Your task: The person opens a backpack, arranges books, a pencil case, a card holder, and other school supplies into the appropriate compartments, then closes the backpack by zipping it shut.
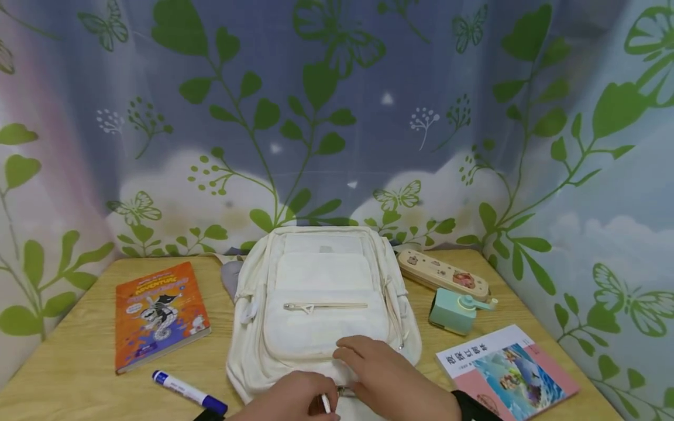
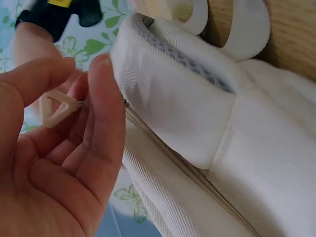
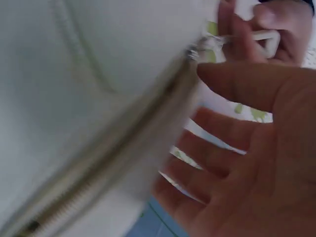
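A cream backpack (image 1: pixel 326 272) lies on the table with its front pocket facing up. At its near end, my left hand (image 1: pixel 297 397) has curled fingers around a triangular zipper pull (image 2: pixel 57 108), which also shows between those fingers in the right wrist view. The pull hangs from the slider (image 3: pixel 192 52) of the long main zipper (image 2: pixel 182 165). My right hand (image 1: pixel 387 371) lies against the bag's near end, fingers loosely extended. In the right wrist view, its thumb (image 3: pixel 237 84) is close to the slider; whether it touches is unclear.
Left of the bag are an orange book (image 1: pixel 160 316) and a blue-capped marker (image 1: pixel 189 392). On the right lie a beige pencil case (image 1: pixel 442 275), a green hand-crank sharpener (image 1: pixel 453 313) and a pink-and-white book (image 1: pixel 508 371). A leaf-patterned curtain (image 1: pixel 337 117) hangs behind the table.
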A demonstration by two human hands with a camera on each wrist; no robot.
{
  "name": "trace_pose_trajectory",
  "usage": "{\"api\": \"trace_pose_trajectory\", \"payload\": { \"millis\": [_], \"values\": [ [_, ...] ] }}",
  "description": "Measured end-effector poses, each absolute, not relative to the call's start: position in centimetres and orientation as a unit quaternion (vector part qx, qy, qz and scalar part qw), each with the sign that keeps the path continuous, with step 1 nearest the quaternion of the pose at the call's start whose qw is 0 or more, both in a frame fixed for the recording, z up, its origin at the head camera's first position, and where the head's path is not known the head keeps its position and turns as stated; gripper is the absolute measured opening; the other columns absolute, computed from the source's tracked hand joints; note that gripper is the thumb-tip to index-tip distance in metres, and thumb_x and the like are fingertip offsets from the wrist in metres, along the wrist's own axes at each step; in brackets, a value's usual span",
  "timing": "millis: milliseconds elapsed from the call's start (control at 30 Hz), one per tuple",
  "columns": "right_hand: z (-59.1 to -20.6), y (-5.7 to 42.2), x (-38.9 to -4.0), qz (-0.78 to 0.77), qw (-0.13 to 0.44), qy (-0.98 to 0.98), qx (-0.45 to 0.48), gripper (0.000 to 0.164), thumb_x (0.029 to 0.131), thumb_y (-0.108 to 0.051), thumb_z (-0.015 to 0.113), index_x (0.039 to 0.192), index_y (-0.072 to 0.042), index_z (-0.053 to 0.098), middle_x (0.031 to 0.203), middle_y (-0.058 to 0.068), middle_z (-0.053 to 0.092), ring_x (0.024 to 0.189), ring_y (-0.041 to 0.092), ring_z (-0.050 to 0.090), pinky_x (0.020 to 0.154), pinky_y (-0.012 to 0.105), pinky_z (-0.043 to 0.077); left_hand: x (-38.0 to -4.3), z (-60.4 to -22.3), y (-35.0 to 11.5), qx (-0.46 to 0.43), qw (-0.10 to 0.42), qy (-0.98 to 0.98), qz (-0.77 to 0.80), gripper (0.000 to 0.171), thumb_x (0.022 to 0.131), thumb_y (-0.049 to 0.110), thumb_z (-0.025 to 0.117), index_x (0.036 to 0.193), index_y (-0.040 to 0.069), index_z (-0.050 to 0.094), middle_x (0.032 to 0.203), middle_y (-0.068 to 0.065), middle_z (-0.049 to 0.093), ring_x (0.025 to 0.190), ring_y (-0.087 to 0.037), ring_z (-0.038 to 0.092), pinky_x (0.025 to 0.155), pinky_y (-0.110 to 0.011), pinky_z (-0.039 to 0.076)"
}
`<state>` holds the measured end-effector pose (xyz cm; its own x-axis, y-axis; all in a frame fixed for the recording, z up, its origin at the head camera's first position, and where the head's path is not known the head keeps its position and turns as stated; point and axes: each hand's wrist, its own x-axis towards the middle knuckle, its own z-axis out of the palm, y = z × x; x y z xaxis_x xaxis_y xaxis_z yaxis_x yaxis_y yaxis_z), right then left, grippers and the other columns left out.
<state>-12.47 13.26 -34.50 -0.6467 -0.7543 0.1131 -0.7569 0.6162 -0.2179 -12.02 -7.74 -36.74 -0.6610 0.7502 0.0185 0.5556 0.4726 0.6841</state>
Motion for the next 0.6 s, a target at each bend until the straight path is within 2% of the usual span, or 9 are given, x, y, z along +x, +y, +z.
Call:
{"api": "trace_pose_trajectory", "payload": {
  "millis": [33,100,167,300,400,467,533,600],
  "values": [
    [-34.9,13.1,-12.7,0.094,0.026,-0.895,0.435,0.042,0.088,-0.019,0.065,0.127,-0.014,0.050,0.126,-0.002,0.052,0.113,0.013,0.053,0.092,0.026,0.045,-12.0,-36.9,-7.9,0.385,0.148,0.844,0.344,0.011,0.088,0.020,0.064,0.083,0.010,0.065,0.070,0.006,0.062,0.062,0.010,0.048,0.060,-0.012,0.043],
    [-35.5,12.7,-13.1,0.063,0.031,-0.893,0.445,0.045,0.087,-0.019,0.066,0.128,-0.014,0.050,0.127,-0.002,0.055,0.111,0.013,0.056,0.091,0.025,0.046,-12.0,-37.1,-8.3,0.388,0.145,0.843,0.344,0.011,0.089,0.018,0.063,0.086,0.008,0.067,0.073,0.004,0.064,0.063,0.009,0.048,0.060,-0.012,0.043],
    [-35.7,12.4,-13.3,0.046,0.021,-0.898,0.437,0.043,0.086,-0.020,0.067,0.126,-0.016,0.053,0.119,-0.005,0.060,0.102,0.009,0.060,0.083,0.022,0.048,-12.1,-37.4,-8.6,0.401,0.119,0.847,0.328,0.011,0.090,0.016,0.062,0.089,0.008,0.069,0.077,0.003,0.066,0.066,0.009,0.049,0.061,-0.012,0.043],
    [-35.7,12.1,-13.5,0.036,-0.017,-0.917,0.396,0.028,0.085,-0.023,0.067,0.112,-0.023,0.060,0.096,-0.012,0.066,0.081,0.000,0.061,0.066,0.017,0.046,-12.3,-37.8,-9.7,0.419,0.082,0.847,0.317,0.010,0.090,0.009,0.059,0.090,0.009,0.070,0.081,0.003,0.068,0.069,0.008,0.051,0.063,-0.012,0.043],
    [-35.5,12.1,-13.4,0.049,-0.034,-0.924,0.378,0.015,0.086,-0.023,0.066,0.099,-0.027,0.061,0.081,-0.016,0.062,0.070,-0.005,0.055,0.060,0.016,0.042,-12.5,-37.5,-10.8,0.382,0.138,0.832,0.378,0.013,0.091,0.005,0.057,0.089,0.011,0.068,0.075,0.003,0.065,0.061,0.006,0.051,0.059,-0.014,0.044],
    [-35.2,12.2,-13.4,0.066,-0.038,-0.923,0.377,0.012,0.087,-0.019,0.065,0.094,-0.028,0.060,0.074,-0.017,0.059,0.066,-0.007,0.051,0.058,0.015,0.040,-12.7,-36.9,-11.6,0.341,0.185,0.822,0.417,0.016,0.092,0.004,0.055,0.088,0.013,0.068,0.071,0.004,0.062,0.055,0.004,0.049,0.055,-0.016,0.043],
    [-35.0,12.3,-13.4,0.086,-0.043,-0.922,0.375,0.015,0.088,-0.017,0.063,0.095,-0.029,0.062,0.073,-0.018,0.059,0.066,-0.008,0.049,0.058,0.015,0.039,-12.7,-36.1,-12.6,0.308,0.220,0.817,0.435,0.017,0.092,0.005,0.055,0.087,0.014,0.068,0.072,0.006,0.061,0.052,0.001,0.050,0.054,-0.018,0.043],
    [-34.8,12.4,-13.5,0.105,-0.047,-0.921,0.373,0.019,0.089,-0.015,0.062,0.100,-0.030,0.063,0.078,-0.017,0.063,0.069,-0.008,0.051,0.059,0.015,0.041,-12.9,-35.3,-13.6,0.300,0.232,0.825,0.419,0.016,0.092,0.007,0.055,0.087,0.016,0.068,0.072,0.007,0.061,0.051,0.000,0.050,0.053,-0.019,0.043]
  ]
}}
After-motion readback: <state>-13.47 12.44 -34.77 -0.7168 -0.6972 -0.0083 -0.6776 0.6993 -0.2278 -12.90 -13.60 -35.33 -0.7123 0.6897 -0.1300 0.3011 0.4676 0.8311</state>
